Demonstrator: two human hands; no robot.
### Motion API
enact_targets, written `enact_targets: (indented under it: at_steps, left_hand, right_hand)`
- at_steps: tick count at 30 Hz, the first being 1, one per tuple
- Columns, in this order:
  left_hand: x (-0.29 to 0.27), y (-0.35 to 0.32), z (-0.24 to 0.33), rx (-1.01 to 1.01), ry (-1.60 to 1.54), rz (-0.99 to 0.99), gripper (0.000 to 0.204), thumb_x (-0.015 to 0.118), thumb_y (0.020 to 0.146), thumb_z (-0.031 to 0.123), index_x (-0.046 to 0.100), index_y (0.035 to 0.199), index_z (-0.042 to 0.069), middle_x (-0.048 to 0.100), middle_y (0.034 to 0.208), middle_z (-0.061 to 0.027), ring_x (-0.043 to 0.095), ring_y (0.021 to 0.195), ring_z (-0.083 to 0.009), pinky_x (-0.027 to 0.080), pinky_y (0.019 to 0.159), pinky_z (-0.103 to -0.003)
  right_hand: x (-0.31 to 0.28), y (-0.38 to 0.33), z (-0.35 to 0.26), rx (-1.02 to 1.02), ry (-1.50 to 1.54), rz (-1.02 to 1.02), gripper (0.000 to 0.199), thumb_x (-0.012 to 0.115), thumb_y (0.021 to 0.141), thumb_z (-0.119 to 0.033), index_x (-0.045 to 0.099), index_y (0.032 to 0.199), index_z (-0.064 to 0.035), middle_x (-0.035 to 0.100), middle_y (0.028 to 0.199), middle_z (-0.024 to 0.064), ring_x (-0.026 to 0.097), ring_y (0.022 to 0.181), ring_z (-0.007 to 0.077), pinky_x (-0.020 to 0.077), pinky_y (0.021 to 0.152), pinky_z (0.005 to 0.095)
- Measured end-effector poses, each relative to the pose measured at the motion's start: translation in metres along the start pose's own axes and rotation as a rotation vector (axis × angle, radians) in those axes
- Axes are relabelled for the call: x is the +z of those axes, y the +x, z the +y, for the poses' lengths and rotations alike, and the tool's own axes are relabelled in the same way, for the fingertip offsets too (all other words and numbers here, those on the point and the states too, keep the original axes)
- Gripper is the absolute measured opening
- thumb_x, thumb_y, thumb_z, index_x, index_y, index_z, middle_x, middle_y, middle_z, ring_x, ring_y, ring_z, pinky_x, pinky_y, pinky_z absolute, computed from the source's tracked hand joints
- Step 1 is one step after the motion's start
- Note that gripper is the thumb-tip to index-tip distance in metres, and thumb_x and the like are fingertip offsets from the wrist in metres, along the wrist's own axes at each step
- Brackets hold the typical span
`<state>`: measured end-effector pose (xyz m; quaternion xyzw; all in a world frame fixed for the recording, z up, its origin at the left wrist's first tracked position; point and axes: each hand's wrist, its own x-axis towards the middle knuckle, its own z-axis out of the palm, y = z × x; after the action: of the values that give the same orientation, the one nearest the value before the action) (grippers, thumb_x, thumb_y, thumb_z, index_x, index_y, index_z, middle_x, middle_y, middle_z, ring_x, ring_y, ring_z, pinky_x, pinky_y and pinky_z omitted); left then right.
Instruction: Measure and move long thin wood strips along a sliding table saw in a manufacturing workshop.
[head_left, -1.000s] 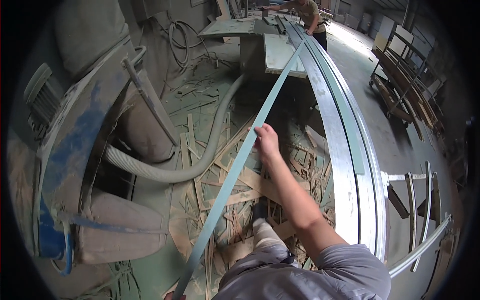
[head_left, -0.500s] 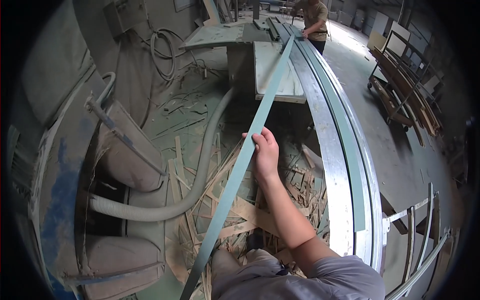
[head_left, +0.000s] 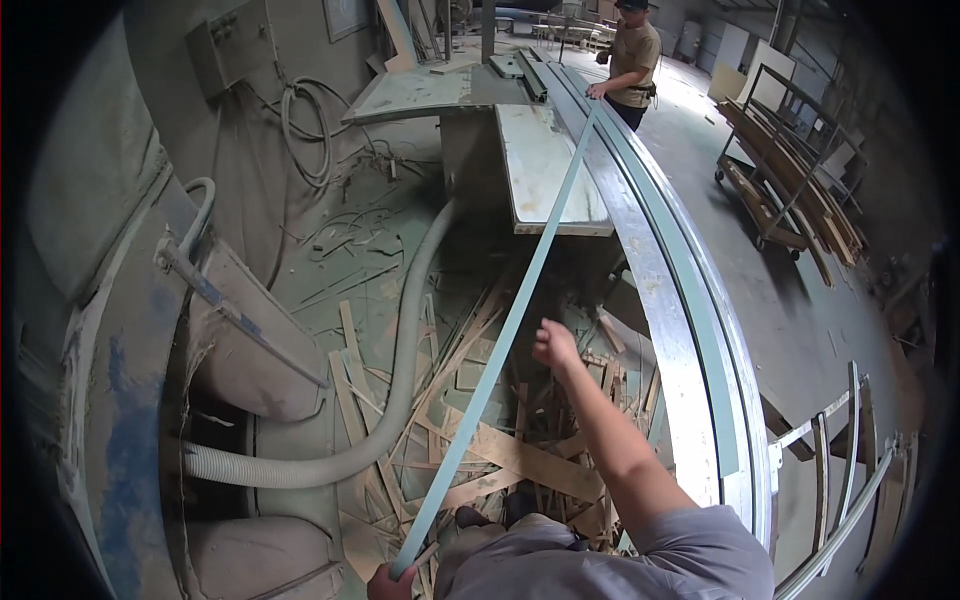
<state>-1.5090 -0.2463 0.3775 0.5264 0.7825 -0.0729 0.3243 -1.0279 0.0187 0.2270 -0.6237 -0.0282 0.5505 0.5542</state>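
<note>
A long, thin, pale green strip point(head_left: 520, 300) runs from the bottom of the view up to the far end of the machine table. My left hand point(head_left: 388, 582) grips its near end at the lower edge. My right hand point(head_left: 555, 345) hovers just right of the strip's middle with its fingers curled, apart from the strip and holding nothing. At the far end, a person point(head_left: 632, 55) in a tan shirt has a hand on the strip's other end.
A stack of long green strips point(head_left: 700, 330) lies on a metal rail to my right. Wood scraps point(head_left: 500, 450) litter the floor below. A grey hose point(head_left: 400, 380) and dust bags point(head_left: 250, 350) are on the left. A dusty saw table point(head_left: 545, 170) stands ahead, and a cart of boards point(head_left: 790, 190) at right.
My right hand has come off the strip and now sits to its right. The strip's near end has come further down to my left hand. The view has tilted up toward the far person.
</note>
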Motion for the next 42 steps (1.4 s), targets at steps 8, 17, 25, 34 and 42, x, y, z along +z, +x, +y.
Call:
enact_targets:
  at_steps: [8, 17, 25, 34, 42]
  left_hand:
    - [-0.002, 0.072, 0.033, 0.191, -0.052, 0.165, 0.035, 0.076, 0.073, 0.034, 0.066, 0.089, 0.005, 0.064, 0.067, -0.0113, 0.066, 0.07, -0.0302, 0.048, 0.062, -0.04]
    - [0.047, 0.141, 0.088, 0.323, -0.325, -0.186, 0.036, 0.068, 0.082, 0.038, 0.063, 0.098, 0.005, 0.065, 0.08, -0.0166, 0.064, 0.073, -0.0338, 0.048, 0.065, -0.042]
    - [0.059, 0.16, 0.162, 0.31, -0.667, -0.567, 0.032, 0.063, 0.088, 0.01, 0.053, 0.118, 0.002, 0.061, 0.083, -0.0034, 0.055, 0.059, -0.011, 0.047, 0.051, -0.026]
    - [0.073, 0.149, 0.193, 0.328, -0.723, -0.737, 0.036, 0.058, 0.089, 0.001, 0.05, 0.124, 0.002, 0.06, 0.089, -0.0054, 0.056, 0.065, -0.0131, 0.05, 0.055, -0.028]
    - [0.073, 0.143, 0.194, 0.297, -0.794, -0.746, 0.038, 0.058, 0.088, -0.002, 0.049, 0.125, 0.002, 0.06, 0.088, -0.0056, 0.056, 0.063, -0.0131, 0.049, 0.053, -0.027]
  right_hand:
    - [-0.086, -0.122, 0.154, 0.3, -0.303, -0.076, 0.025, 0.054, 0.093, -0.024, 0.059, 0.113, -0.011, 0.063, 0.095, 0.0035, 0.06, 0.075, 0.019, 0.0533, 0.066, 0.0372]
    - [-0.166, -0.225, 0.184, 0.39, -0.36, 0.165, 0.025, 0.059, 0.09, -0.02, 0.065, 0.109, -0.0059, 0.063, 0.082, 0.0023, 0.057, 0.063, 0.0139, 0.048, 0.057, 0.0283]
    - [-0.196, -0.274, 0.116, -0.199, -0.641, 0.427, 0.028, 0.061, 0.087, -0.014, 0.064, 0.11, 0.0007, 0.067, 0.088, 0.0078, 0.061, 0.076, 0.0142, 0.0492, 0.069, 0.0275]
    - [-0.27, -0.282, 0.068, -0.458, -1.443, 0.927, 0.062, 0.069, 0.078, -0.024, 0.046, 0.132, -0.0037, 0.038, 0.141, 0.023, 0.035, 0.131, 0.0406, 0.0228, 0.112, 0.0493]
    - [-0.265, -0.285, 0.063, -0.223, -1.636, 0.835, 0.081, 0.069, 0.076, -0.035, 0.034, 0.142, -0.0067, 0.026, 0.15, 0.0208, 0.027, 0.137, 0.0394, 0.0138, 0.115, 0.0511]
